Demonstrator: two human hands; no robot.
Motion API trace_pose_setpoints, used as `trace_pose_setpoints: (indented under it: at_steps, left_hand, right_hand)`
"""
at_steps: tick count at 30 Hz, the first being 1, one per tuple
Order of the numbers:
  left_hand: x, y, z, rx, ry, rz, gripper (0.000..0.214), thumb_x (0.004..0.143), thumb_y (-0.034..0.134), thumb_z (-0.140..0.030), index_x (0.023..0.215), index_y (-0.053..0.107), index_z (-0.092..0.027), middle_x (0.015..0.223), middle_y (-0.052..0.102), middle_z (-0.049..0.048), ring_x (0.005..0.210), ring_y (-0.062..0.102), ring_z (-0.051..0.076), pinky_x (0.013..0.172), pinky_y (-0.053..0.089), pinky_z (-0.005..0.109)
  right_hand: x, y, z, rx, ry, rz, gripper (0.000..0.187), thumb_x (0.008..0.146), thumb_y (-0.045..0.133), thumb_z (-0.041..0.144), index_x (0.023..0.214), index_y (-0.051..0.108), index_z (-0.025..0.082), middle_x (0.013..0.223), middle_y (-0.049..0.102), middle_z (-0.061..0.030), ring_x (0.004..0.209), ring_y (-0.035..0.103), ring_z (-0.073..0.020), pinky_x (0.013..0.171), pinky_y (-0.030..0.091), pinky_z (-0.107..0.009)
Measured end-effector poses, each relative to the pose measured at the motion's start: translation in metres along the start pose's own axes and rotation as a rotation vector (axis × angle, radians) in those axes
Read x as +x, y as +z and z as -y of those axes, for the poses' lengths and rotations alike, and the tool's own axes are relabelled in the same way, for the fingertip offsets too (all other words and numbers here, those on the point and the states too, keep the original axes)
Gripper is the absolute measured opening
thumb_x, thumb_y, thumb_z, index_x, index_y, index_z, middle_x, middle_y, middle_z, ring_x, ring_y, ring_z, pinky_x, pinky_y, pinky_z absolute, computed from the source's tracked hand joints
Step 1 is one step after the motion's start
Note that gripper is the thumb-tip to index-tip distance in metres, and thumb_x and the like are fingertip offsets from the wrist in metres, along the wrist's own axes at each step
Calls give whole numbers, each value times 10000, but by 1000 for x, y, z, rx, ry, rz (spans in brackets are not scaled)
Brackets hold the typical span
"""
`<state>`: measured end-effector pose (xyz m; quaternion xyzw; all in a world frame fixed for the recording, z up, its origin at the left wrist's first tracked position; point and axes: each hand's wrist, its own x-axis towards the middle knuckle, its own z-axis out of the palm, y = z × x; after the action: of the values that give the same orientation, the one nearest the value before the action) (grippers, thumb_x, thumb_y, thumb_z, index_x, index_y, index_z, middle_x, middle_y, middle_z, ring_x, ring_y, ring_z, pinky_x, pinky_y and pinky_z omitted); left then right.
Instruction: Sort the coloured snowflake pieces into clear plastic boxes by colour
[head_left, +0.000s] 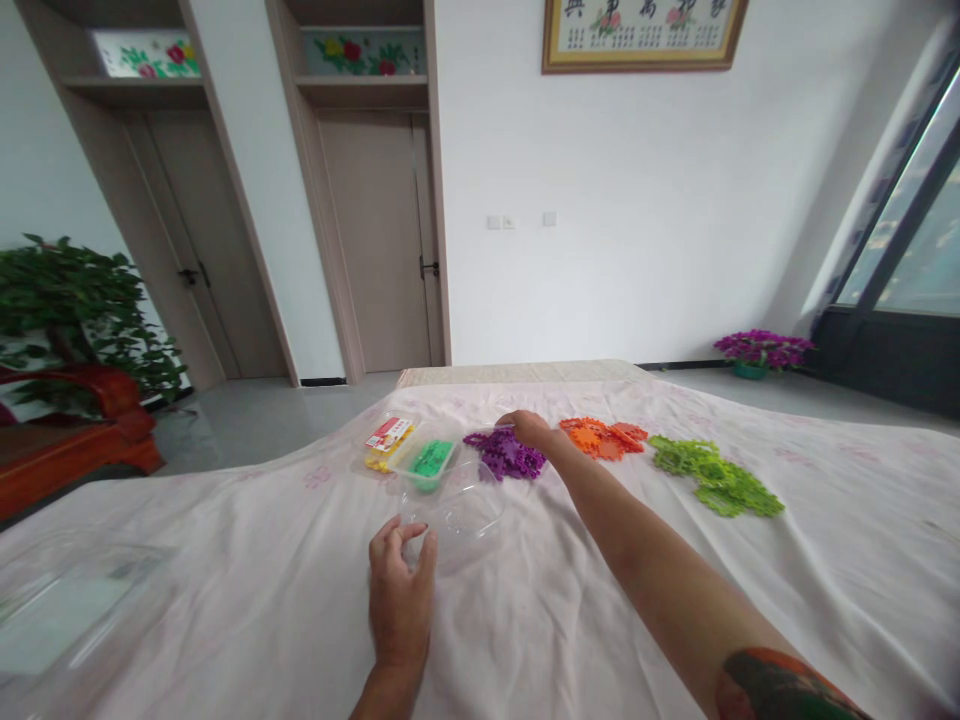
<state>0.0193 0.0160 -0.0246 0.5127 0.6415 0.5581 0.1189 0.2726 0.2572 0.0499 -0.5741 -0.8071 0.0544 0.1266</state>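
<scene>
the purple pieces sit in a loose heap near the centre of the frame, just beyond the upper right rim of a clear container; that short diagonal between heap and container is the relation that matters. the heap spreads wider from left to right than in depth. the right hand is nearer to it, bent over its upper edge, the forearm slanting up from the lower right; its fingertips are hidden, so i cannot tell whether they hold any pieces. from this hand, the heap lies toward the lower left of the frame.

the left hand, lower centre, is at the container's lower left rim, thumb and fingers curled with a narrow gap; whether they pinch the transparent rim i cannot tell. orange pieces lie right of the heap, and a tub of green pieces left.
</scene>
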Motion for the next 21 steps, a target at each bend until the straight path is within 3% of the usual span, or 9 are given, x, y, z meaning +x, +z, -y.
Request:
trace_pose_setpoints:
  at_steps: [5, 9, 14, 17, 21]
  left_hand:
    - [2, 0, 1, -71, -41, -39, 302, 839, 531, -431, 1005, 644, -205, 1152, 561, 78, 929, 607, 218, 878, 519, 414]
    - [3, -3, 1, -101, -134, -48, 286, 785, 536, -317, 1028, 640, -206, 1089, 580, 56, 803, 596, 185, 815, 521, 381]
    - [6, -5, 2, -146, -216, -88, 307, 739, 560, -310, 1008, 651, -191, 976, 597, 35, 662, 565, 157, 715, 518, 349]
    - [7, -5, 1, -152, -216, -116, 283, 729, 548, -308, 964, 658, -196, 927, 591, 16, 617, 536, 141, 699, 506, 335]
    - [8, -4, -2, -152, -215, -105, 261, 717, 528, -305, 920, 653, -198, 891, 591, 7, 606, 523, 141, 696, 495, 328]
  right_hand:
    - [-5, -22, -9, 8, -109, 125, 448, 749, 552, 49, 1045, 758, 314, 986, 757, 21, 936, 672, -165, 778, 461, -210]
    - [-16, -45, -14, 20, -160, 211, 414, 730, 572, 49, 1005, 775, 283, 934, 763, 8, 867, 673, -165, 710, 455, -198]
    - [-34, -72, -18, 112, -246, 341, 416, 688, 517, 34, 959, 783, 205, 811, 753, 9, 745, 654, -155, 648, 447, -196]
    - [-35, -82, -19, 195, -255, 260, 421, 691, 512, 53, 997, 773, 176, 868, 757, -6, 780, 648, -170, 690, 459, -215]
    - [-21, -72, -16, 107, -96, -51, 462, 761, 488, 59, 1101, 740, 244, 1015, 749, -14, 943, 650, -193, 791, 449, -234]
